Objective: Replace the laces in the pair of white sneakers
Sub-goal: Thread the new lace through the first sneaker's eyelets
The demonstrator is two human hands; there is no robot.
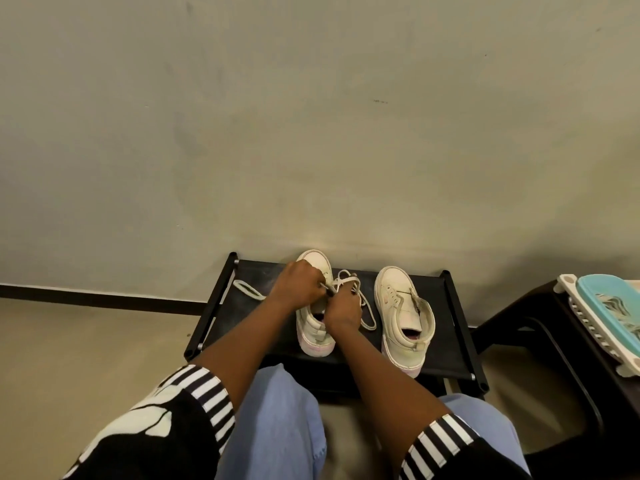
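Note:
Two white sneakers stand side by side on a low black rack, toes toward the wall. Over the left sneaker, my left hand pinches the lace near the eyelets. My right hand grips the same white lace beside it, and loose loops of it spill to the right of the shoe. The right sneaker shows no lace and its tongue lies open. Another white lace lies looped on the rack's left part.
The rack stands against a plain wall. A dark stool to the right carries a white and teal plastic object. My knees in blue jeans are just in front of the rack.

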